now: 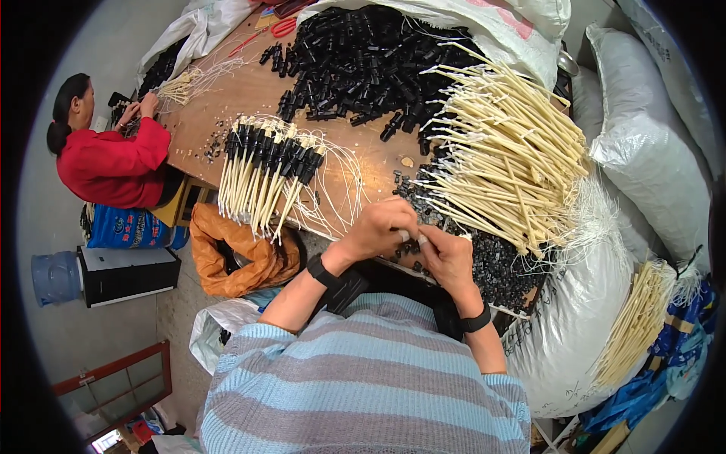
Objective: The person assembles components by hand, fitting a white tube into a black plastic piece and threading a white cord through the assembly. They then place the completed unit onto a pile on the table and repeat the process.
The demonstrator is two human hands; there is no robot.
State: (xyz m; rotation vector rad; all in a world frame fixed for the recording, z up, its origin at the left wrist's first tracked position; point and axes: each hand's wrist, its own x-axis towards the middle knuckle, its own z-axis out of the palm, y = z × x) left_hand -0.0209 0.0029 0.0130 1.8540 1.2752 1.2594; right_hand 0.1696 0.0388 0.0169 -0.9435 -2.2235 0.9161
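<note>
Far left, a co-worker [113, 163] in red works at the edge of the table [200, 121]; nearer, black-capped cream tubes [261, 170] lie bunched together. Here's the left hand [382, 227], fingers curled into a narrow pinch, and touching it the right hand [451, 259], pinched just as tight; what they grip, I can't tell. Looks like fine fitting work, so the next move calls for steady fingertips! Small black pieces [495, 276] spread alongside, with plain cream tubes [507, 155] heaped beyond.
</note>
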